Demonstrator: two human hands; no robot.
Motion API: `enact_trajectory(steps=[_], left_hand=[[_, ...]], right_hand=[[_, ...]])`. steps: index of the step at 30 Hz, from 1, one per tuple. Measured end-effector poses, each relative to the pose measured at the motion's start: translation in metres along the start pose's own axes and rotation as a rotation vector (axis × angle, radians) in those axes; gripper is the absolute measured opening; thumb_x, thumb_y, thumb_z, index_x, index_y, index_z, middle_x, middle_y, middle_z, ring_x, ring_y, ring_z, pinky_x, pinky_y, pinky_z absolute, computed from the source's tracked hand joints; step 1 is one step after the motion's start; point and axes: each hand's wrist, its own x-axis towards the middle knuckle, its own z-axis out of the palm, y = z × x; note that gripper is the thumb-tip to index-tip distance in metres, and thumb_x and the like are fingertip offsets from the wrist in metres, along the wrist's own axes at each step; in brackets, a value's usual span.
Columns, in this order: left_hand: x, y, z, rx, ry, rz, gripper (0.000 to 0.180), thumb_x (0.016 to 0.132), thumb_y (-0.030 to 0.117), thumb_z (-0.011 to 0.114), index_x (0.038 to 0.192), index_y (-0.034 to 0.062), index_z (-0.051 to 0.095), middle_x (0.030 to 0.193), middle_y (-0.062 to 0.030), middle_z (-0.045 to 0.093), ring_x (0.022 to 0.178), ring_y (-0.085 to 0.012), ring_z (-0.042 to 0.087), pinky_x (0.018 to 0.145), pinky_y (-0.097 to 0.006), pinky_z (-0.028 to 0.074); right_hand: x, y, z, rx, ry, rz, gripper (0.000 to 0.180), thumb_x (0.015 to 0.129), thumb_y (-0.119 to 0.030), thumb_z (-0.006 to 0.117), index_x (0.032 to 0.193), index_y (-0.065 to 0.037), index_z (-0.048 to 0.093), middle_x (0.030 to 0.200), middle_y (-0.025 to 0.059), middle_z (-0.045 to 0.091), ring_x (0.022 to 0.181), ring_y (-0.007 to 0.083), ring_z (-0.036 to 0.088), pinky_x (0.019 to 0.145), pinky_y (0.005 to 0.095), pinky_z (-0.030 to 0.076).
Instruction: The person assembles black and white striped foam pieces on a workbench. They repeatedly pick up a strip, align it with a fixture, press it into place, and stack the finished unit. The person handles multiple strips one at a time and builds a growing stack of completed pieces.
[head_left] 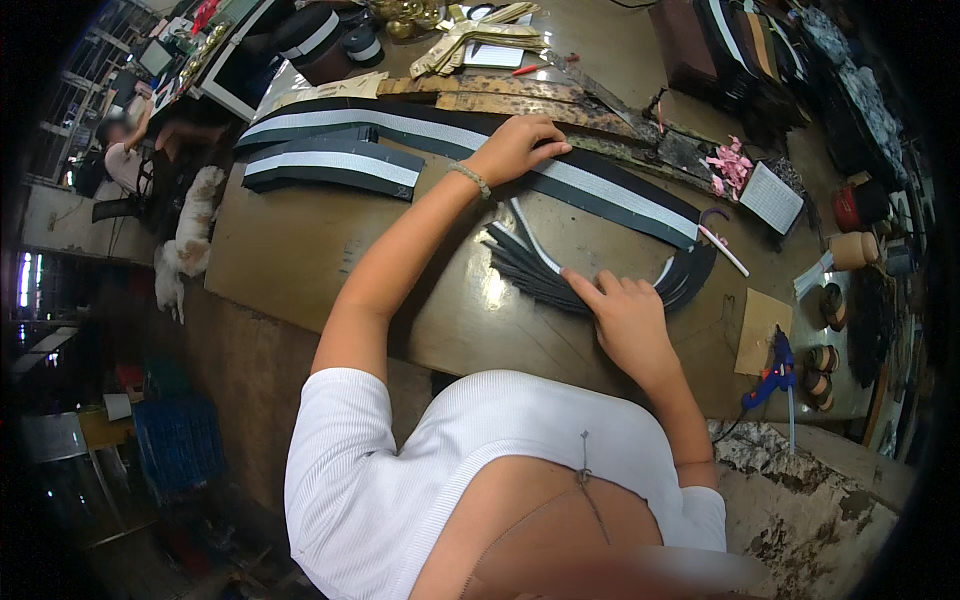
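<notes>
A long black strip with a white band along its middle (620, 202) curves across the table. My left hand (515, 150) lies over it, fingers bent together at its far edge; what the fingertips grip is partly hidden. Nearer to me, a curved bundle of dark strips (535, 272), fanned at its left end, has one white-banded strip (530, 235) on its far side. My right hand (630, 320) is closed at the near edge of this bundle, with its index finger along it. A shorter stack of similar white-banded strips (335, 165) lies to the left.
A blue glue gun (772, 375) stands by a tan card (762, 325) at the right. Pink scraps (732, 165), a white notepad (772, 197) and a pen (725, 250) lie beyond the strip's end. Stained wooden boards (520, 98) line the far side. A white dog (190, 230) is left of the table.
</notes>
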Motion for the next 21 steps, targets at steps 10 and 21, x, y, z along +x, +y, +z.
enact_trajectory(steps=[10, 21], left_hand=[[-0.007, 0.051, -0.023, -0.211, 0.038, 0.077, 0.039, 0.095, 0.036, 0.066, 0.127, 0.0134, 0.068, 0.131, -0.0096, 0.06, 0.124, -0.0273, 0.054, 0.107, -0.039, 0.039], [-0.106, 0.11, -0.047, 0.472, -0.303, 0.023, 0.041, 0.068, 0.037, 0.084, 0.101, 0.0158, 0.073, 0.097, -0.0048, 0.063, 0.119, -0.0252, 0.056, 0.122, -0.059, 0.018]], right_hand=[[-0.001, 0.01, 0.005, 0.049, 0.014, 0.031, 0.049, 0.082, -0.005, 0.063, 0.129, -0.019, 0.059, 0.089, 0.007, 0.06, 0.082, 0.0268, 0.063, 0.072, 0.0392, 0.044], [0.002, 0.056, -0.029, -0.026, 0.028, 0.139, 0.038, 0.068, -0.033, 0.085, 0.096, -0.013, 0.068, 0.097, 0.0073, 0.067, 0.102, 0.0262, 0.063, 0.099, 0.049, 0.041]])
